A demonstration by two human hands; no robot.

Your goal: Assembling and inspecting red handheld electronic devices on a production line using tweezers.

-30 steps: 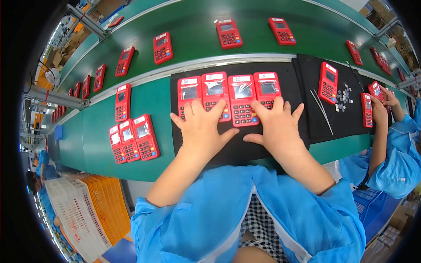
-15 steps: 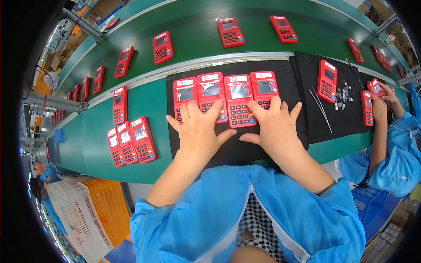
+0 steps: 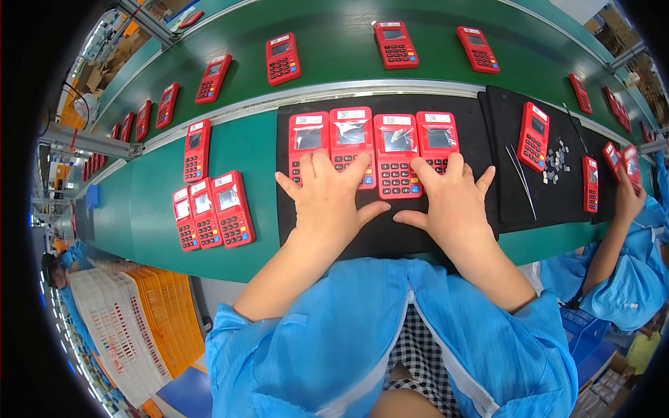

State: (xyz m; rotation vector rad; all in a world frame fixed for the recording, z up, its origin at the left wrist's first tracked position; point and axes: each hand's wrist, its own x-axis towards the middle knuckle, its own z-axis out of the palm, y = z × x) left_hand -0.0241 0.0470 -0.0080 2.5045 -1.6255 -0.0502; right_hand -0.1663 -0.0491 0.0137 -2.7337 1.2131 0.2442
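Several red card payment terminals [image 3: 398,167] lie face up in a row on a black mat [image 3: 390,223], each with a dark keypad, a film-covered screen and a white label on top. My left hand [image 3: 326,198] rests with spread fingers over the keypads of the two left terminals [image 3: 308,134]. Over the lower part of the rightmost terminal [image 3: 438,134] lies my right hand [image 3: 454,205], its fingers apart too and its index finger at the edge of the terminal beside it. Both thumbs point inward below the row. Neither hand grips anything.
More terminals [image 3: 232,207] lie on the green bench to the left, and others ride the green belt [image 3: 334,63] behind a metal rail. At right, tweezers [image 3: 521,181], small pale pieces [image 3: 556,164] and a terminal share another mat. A co-worker's hand [image 3: 631,198] holds a terminal there.
My view has shifted slightly, so the bench scene sits a little farther right. Both my hands keep their place on the terminals. The co-worker's hand has lifted a terminal at far right.
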